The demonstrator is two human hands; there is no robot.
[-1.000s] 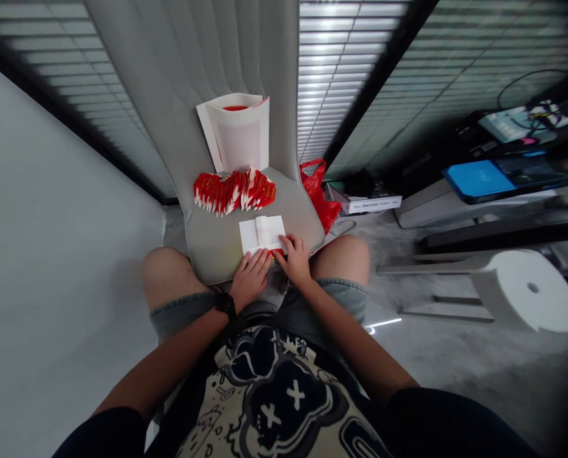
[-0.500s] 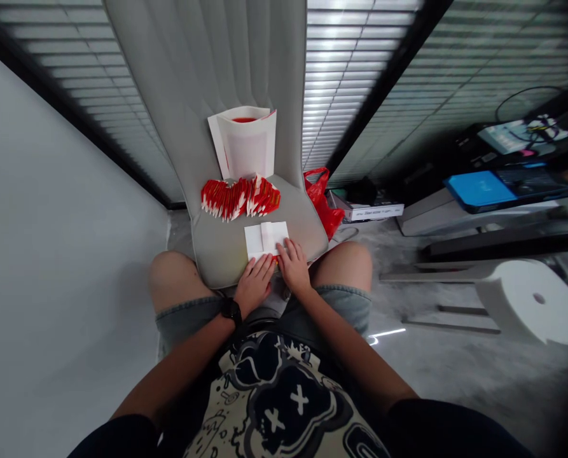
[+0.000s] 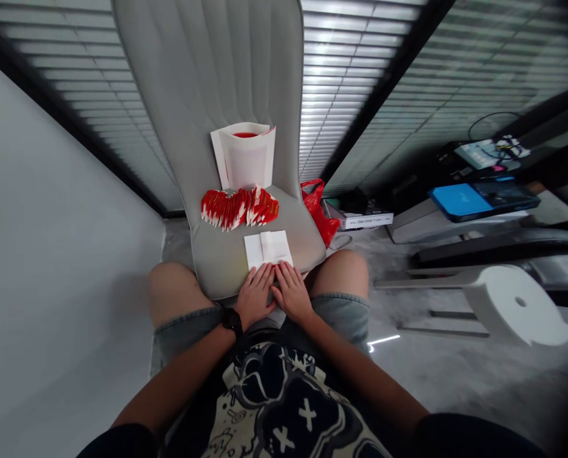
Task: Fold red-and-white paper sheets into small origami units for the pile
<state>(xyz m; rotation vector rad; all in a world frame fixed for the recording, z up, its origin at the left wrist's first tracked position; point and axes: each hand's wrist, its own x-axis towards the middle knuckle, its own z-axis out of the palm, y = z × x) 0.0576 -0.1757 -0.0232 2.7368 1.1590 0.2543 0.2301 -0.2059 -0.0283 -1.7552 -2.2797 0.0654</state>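
A white paper piece, with a raised strip at its middle and a bit of red at its near edge, lies near the front of the grey chair seat. My left hand rests flat on the near edge of this paper, fingers stretched out. Beside it, my right hand lies on the same edge, also with straight fingers. Both sets of fingertips touch the paper, side by side. Farther back, a fanned row of red-and-white folded paper packets spreads across the seat.
A white paper holder with a red inside leans against the chair back. Right of the chair are a red plastic bag and a flat white box. A white stool and a blue-topped device stand farther right.
My right hand has drawn back from the paper's right side to its near edge, level with my left hand. The camera view has shifted slightly.
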